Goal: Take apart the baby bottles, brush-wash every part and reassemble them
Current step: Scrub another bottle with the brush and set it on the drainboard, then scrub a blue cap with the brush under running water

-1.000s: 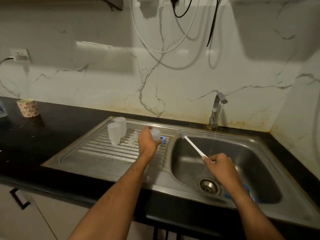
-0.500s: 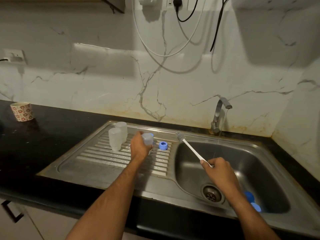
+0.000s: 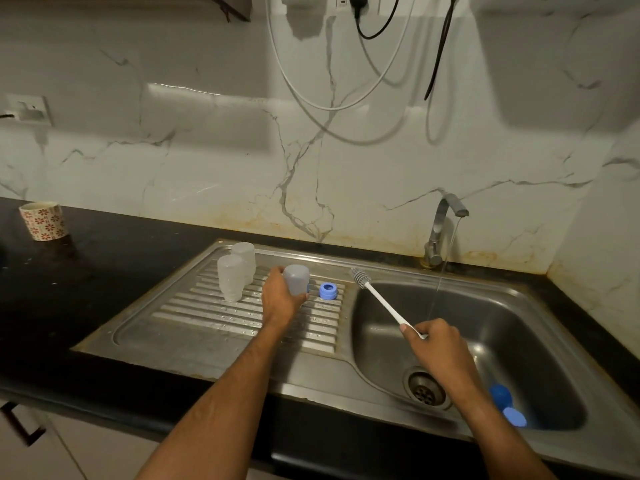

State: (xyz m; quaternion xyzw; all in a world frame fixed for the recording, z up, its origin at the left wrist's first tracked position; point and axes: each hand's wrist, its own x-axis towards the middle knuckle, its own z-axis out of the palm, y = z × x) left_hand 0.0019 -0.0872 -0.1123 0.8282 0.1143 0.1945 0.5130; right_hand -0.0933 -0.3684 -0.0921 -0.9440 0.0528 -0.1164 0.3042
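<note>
Translucent bottles (image 3: 235, 275): three; brush (image 3: 381, 299): one

left hand (image 3: 281, 299) drawn back, blue collar (image 3: 328, 291) uncovered

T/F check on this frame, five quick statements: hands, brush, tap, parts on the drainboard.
1. The left hand grips a translucent bottle. True.
2. The right hand holds a sponge. False: it holds the bottle brush.
3. The tap is running. True.
4. The blue ring lies in the basin. False: it sits on the drainboard.
5. Two translucent bottles stand on the drainboard. True.
</note>
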